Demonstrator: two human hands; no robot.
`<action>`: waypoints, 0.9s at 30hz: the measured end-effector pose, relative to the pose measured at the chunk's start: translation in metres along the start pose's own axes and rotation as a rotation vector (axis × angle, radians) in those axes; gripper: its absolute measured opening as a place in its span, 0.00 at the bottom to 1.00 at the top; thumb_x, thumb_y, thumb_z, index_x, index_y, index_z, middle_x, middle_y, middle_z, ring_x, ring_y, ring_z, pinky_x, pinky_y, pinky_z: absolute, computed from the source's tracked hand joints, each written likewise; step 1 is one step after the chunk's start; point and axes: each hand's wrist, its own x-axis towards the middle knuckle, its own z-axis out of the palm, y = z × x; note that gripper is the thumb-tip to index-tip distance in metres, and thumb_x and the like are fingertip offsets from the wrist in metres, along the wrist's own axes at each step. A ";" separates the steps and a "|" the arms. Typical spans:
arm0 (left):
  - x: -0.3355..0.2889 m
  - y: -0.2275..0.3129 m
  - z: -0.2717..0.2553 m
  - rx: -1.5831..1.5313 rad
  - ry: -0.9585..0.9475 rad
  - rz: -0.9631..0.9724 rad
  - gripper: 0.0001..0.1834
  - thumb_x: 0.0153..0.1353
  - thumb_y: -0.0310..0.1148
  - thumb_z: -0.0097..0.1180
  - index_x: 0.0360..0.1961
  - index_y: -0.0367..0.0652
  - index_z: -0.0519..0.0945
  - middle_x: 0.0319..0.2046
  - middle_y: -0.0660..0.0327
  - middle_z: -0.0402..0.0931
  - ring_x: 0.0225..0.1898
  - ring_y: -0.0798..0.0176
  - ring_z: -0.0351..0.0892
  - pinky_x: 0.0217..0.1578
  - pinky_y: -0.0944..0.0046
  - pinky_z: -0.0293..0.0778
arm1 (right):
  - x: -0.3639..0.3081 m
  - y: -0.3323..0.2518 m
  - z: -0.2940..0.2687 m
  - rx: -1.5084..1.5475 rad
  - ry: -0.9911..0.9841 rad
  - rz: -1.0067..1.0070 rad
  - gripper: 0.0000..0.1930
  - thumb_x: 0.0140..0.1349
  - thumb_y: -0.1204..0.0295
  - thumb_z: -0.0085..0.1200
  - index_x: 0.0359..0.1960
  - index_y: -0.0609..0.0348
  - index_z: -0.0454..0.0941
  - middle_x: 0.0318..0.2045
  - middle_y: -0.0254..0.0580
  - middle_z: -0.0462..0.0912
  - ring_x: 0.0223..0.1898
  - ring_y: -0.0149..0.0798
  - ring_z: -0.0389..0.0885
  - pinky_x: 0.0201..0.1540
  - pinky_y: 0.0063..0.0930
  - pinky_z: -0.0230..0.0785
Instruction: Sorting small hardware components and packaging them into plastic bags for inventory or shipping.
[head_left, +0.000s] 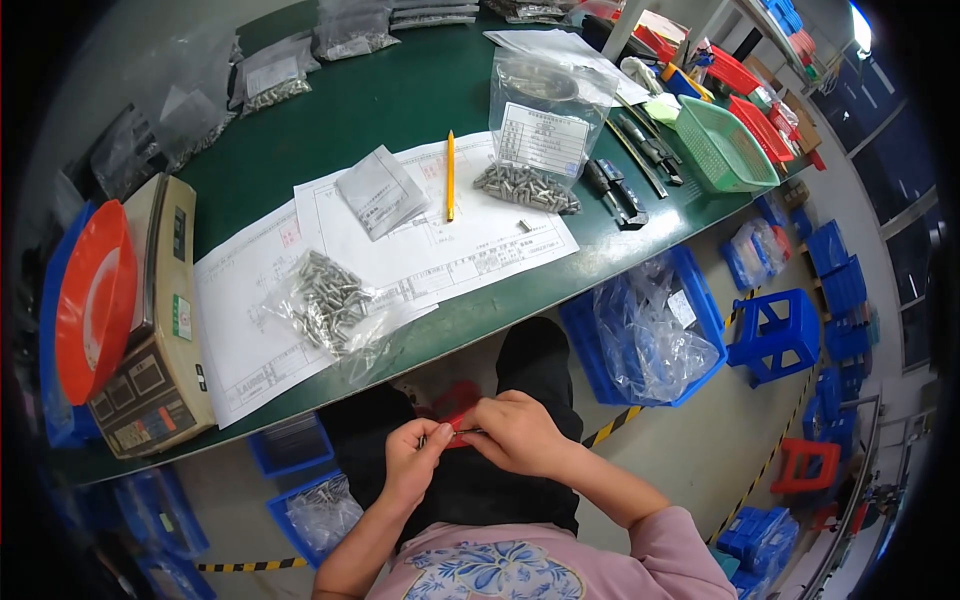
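My left hand (412, 458) and my right hand (518, 433) meet above my lap, in front of the table edge. The left one pinches a small metal part (425, 440), mostly hidden by the fingers. A thin, dark, rod-like piece (466, 432) runs from it into the closed fingers of the right hand; its kind is too small to tell. Nearest on the table lies an open clear bag (335, 300) of small metal pins. Farther right is another clear bag (527, 188) of similar pins with a paper label, and one loose pin (525, 226) beside it.
Printed drawing sheets (250, 345) cover part of the green table (400, 95), with a yellow pencil (450, 175) on top. A scale (165, 370) with a red tray (97, 300) stands left. Calipers (615, 192) and a green basket (725, 150) lie right; a blue crate (645, 395) sits below.
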 end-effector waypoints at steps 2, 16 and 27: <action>-0.001 0.000 0.000 -0.002 -0.001 -0.005 0.08 0.55 0.32 0.54 0.22 0.39 0.75 0.14 0.73 0.64 0.14 0.82 0.56 0.13 0.78 0.49 | 0.002 -0.006 -0.005 0.135 -0.034 0.147 0.08 0.48 0.70 0.55 0.29 0.55 0.71 0.24 0.36 0.76 0.26 0.40 0.75 0.33 0.30 0.65; -0.001 -0.001 0.002 0.019 0.008 -0.012 0.09 0.56 0.31 0.52 0.23 0.38 0.73 0.14 0.70 0.64 0.13 0.81 0.54 0.13 0.79 0.48 | -0.002 0.001 0.004 0.033 -0.018 0.089 0.08 0.49 0.69 0.55 0.31 0.53 0.71 0.22 0.36 0.76 0.20 0.42 0.74 0.25 0.31 0.65; -0.005 -0.001 0.002 0.012 0.012 -0.025 0.10 0.56 0.32 0.52 0.22 0.38 0.73 0.13 0.71 0.62 0.13 0.81 0.54 0.13 0.79 0.48 | -0.006 -0.005 0.005 0.166 -0.052 0.222 0.09 0.50 0.67 0.54 0.28 0.56 0.68 0.20 0.41 0.75 0.22 0.46 0.76 0.22 0.35 0.67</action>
